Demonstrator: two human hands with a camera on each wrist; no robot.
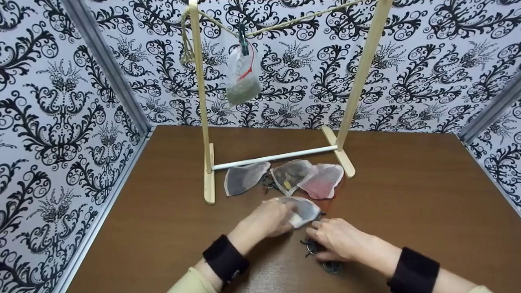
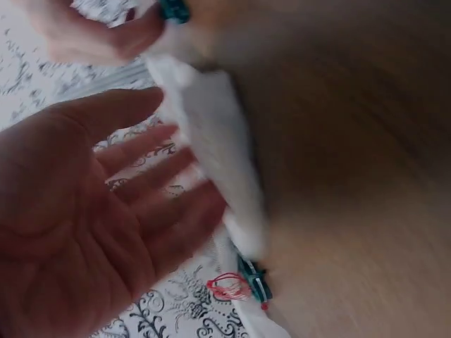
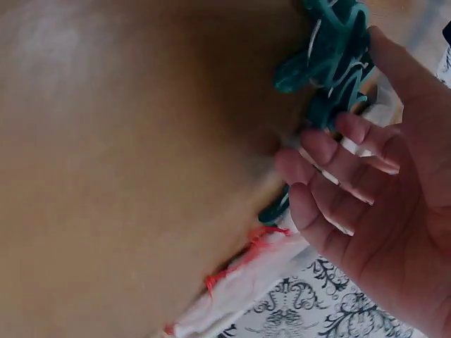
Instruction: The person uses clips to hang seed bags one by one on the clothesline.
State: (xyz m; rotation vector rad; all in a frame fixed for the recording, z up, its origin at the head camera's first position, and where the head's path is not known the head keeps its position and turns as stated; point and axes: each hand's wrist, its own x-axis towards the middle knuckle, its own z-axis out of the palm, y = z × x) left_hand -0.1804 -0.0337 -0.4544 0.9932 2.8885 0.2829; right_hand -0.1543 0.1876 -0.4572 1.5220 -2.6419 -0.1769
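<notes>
My left hand (image 1: 270, 217) lies over the near left side of a white mesh bag (image 1: 305, 208) with pale contents. In the left wrist view its fingers are mostly straight, blurred, with their tips at the bag's edge (image 2: 218, 134). Beside several green spring clothespins (image 3: 338, 56) on the table is my right hand (image 1: 336, 239). Its fingers are loosely bent, and the thumb reaches the clothespins; no pinch shows. Another clothespin (image 3: 278, 205) lies past its fingertips, near a red drawstring (image 3: 232, 267).
Three more mesh bags lie behind: a dark one (image 1: 245, 179), one with yellowish pieces (image 1: 292, 173) and a pink one (image 1: 323, 185). A wooden frame (image 1: 201, 93) holds a rope (image 1: 301, 18), from which a clipped bag (image 1: 243, 83) hangs. Patterned walls surround the brown table (image 1: 407, 191).
</notes>
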